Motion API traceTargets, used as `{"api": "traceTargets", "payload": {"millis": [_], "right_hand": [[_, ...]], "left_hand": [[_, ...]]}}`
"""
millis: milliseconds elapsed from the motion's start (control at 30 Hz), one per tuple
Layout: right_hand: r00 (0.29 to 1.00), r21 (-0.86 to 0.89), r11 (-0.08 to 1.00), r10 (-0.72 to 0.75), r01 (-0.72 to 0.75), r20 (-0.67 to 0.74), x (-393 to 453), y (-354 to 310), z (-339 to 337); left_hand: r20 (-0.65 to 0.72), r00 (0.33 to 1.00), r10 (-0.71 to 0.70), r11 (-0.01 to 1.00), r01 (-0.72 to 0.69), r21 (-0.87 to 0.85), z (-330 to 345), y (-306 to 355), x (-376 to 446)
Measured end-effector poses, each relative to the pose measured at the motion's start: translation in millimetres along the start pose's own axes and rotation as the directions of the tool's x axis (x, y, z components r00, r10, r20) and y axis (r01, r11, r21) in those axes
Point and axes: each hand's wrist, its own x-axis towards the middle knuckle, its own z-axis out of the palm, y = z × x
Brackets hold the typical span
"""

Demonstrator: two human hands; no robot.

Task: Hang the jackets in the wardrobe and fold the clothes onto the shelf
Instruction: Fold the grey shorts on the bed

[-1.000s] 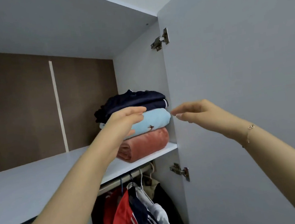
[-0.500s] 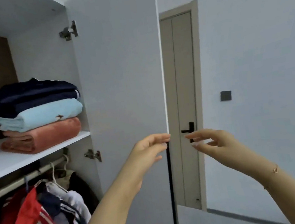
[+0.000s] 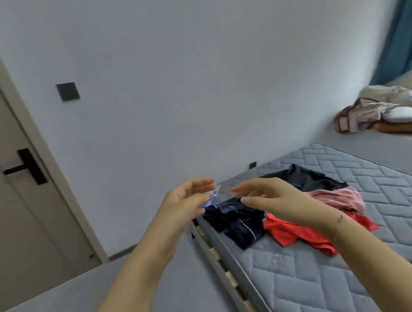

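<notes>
Both hands are raised in front of the person, empty, with the fingers loosely spread. The left hand (image 3: pixel 188 204) has its palm turned inward and fingers slightly curved; the right hand (image 3: pixel 268 195) reaches forward palm-down, a thin bracelet (image 3: pixel 340 218) at the wrist. They sit near each other but do not touch, and neither holds anything; judged from the pose, they are on the way to the next garment.

The remaining clothes lie in a loose heap on the bed (image 3: pixel 315 271), at about three o'clock of the hands. Nearest the bed edge is a crumpled navy garment (image 3: pixel 232 219) with thin pale piping, its cloth looking smooth and faintly glossy. At its four o'clock lies a bright red garment (image 3: pixel 293 233), flat and wrinkled. At the red one's one o'clock a pink garment (image 3: pixel 338 198) bunches in soft folds, and at twelve o'clock of the heap lies a dark grey garment (image 3: pixel 308 180), spread limp. All are unfolded, so folding work is still left.

The mattress is grey with a quilted herringbone stitch, and wooden slats (image 3: pixel 214 252) show along its near edge. At nine o'clock stands a beige door with a black lever handle (image 3: pixel 25 168). A black wall switch (image 3: pixel 68 91) sits on the plain pale wall. The wardrobe is out of view.
</notes>
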Motion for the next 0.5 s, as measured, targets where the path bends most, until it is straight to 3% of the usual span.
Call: {"api": "traceTargets", "payload": {"millis": [267, 500], "right_hand": [[0.95, 0.035, 0.963, 0.268, -0.266, -0.161, -41.2, 162.6, -110.9], [0.754, 0.197, 0.846, 0.531, -0.495, -0.386, -57.8, 288.0, -154.7]], "left_hand": [[0.28, 0.95, -0.142, 0.986, 0.16, -0.043, 174.4, -59.2, 117.8], [0.513, 0.809, -0.288, 0.952, 0.299, 0.062, 300.0, -133.1, 221.9]]}}
